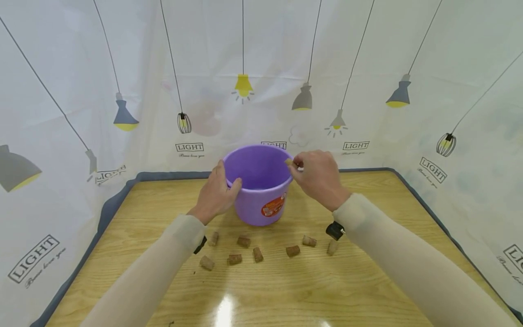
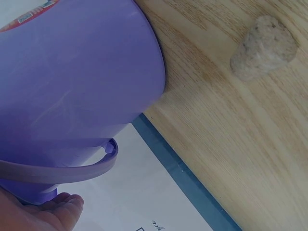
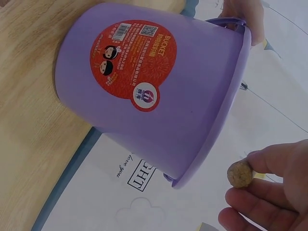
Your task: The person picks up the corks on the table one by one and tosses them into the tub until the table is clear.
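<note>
A purple plastic bucket (image 1: 250,206) with a red sticker (image 3: 159,53) stands upright on the table. My left hand (image 1: 214,193) grips its rim on the left, thumb on the near side. In the left wrist view only some fingers (image 2: 65,209) show beside the bucket's handle (image 2: 62,173). Between thumb and fingertips my right hand (image 1: 320,177) pinches a cork (image 3: 239,174) by the bucket's right rim. The right wrist view shows that cork apart from the bucket wall. Inside the bucket, the bottom is mostly hidden by the near wall.
Several brown corks (image 1: 234,259) lie scattered on the wooden table (image 1: 286,290) in front of the bucket. One pale cork (image 2: 263,48) is near the left wrist. A white cloth printed with lamps (image 1: 347,45) hangs behind and along both sides.
</note>
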Action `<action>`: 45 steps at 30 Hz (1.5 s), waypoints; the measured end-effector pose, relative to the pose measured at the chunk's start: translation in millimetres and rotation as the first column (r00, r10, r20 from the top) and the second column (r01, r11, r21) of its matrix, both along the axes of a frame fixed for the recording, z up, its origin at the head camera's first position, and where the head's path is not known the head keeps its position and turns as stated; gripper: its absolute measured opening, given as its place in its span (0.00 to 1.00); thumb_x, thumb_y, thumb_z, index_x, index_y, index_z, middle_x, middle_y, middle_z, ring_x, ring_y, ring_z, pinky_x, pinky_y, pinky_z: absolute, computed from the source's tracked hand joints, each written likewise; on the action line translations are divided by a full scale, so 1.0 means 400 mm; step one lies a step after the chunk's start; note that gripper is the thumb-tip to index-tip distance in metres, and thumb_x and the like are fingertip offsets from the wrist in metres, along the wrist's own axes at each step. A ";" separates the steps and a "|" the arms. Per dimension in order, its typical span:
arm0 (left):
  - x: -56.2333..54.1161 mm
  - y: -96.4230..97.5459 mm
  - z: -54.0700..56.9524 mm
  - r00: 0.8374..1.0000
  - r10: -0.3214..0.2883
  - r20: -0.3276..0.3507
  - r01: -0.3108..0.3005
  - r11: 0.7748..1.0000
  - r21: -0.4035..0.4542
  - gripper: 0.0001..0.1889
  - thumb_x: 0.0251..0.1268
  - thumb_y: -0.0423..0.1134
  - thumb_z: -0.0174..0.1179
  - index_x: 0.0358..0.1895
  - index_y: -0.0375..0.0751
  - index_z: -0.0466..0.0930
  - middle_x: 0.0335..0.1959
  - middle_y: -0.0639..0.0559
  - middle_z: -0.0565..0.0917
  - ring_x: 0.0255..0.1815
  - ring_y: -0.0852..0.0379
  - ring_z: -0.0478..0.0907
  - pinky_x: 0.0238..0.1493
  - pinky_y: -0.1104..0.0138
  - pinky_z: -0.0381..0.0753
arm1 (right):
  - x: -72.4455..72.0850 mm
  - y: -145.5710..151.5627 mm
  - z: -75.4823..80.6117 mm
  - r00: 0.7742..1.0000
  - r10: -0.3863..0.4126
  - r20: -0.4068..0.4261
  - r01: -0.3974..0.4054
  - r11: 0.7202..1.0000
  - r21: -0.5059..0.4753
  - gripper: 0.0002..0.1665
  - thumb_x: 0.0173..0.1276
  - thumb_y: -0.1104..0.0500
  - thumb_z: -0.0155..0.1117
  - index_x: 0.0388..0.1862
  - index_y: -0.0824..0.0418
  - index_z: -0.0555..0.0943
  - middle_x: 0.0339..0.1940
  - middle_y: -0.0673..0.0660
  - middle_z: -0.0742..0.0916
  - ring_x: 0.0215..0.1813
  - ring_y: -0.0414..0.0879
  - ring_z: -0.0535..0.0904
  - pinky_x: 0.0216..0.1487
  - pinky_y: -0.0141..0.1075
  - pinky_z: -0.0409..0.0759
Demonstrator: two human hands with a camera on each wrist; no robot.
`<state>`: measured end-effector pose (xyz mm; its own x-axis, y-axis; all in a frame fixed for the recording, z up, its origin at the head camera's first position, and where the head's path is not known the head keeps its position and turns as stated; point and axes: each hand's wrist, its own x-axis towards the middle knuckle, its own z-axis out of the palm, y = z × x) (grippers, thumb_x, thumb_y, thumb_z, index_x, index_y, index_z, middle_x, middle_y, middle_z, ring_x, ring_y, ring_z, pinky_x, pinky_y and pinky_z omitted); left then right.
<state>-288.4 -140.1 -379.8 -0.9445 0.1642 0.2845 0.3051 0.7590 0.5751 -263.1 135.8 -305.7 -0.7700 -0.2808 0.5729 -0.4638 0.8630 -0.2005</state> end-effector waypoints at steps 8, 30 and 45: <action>-0.002 0.000 0.001 1.000 -0.004 -0.014 0.004 1.000 0.001 0.48 0.74 0.58 0.47 0.82 0.29 0.37 0.77 0.27 0.59 0.74 0.33 0.64 0.72 0.41 0.68 | -0.013 -0.015 -0.006 1.000 0.010 0.008 -0.010 1.000 -0.001 0.12 0.72 0.53 0.69 0.34 0.60 0.91 0.31 0.53 0.91 0.31 0.51 0.81 0.45 0.49 0.79; -0.002 0.003 -0.002 1.000 -0.004 0.002 0.004 1.000 -0.004 0.48 0.75 0.58 0.46 0.82 0.29 0.36 0.79 0.27 0.55 0.76 0.33 0.60 0.75 0.41 0.63 | -0.040 -0.050 -0.027 0.996 0.031 0.086 -0.033 0.999 0.025 0.15 0.72 0.51 0.69 0.30 0.59 0.90 0.26 0.51 0.89 0.32 0.48 0.77 0.43 0.44 0.77; 0.000 0.001 0.000 1.000 -0.010 -0.006 0.010 1.000 0.007 0.48 0.75 0.58 0.47 0.82 0.28 0.36 0.79 0.27 0.55 0.76 0.32 0.60 0.74 0.41 0.64 | -0.036 -0.050 -0.029 0.993 -0.018 0.113 0.012 0.999 0.048 0.17 0.70 0.49 0.69 0.40 0.62 0.91 0.35 0.58 0.91 0.37 0.52 0.81 0.46 0.48 0.79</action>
<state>-288.5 -139.7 -380.0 -0.9411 0.1711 0.2918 0.3161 0.7519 0.5785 -277.4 115.6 -317.2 -0.8337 -0.2933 0.4679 -0.4272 0.8794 -0.2100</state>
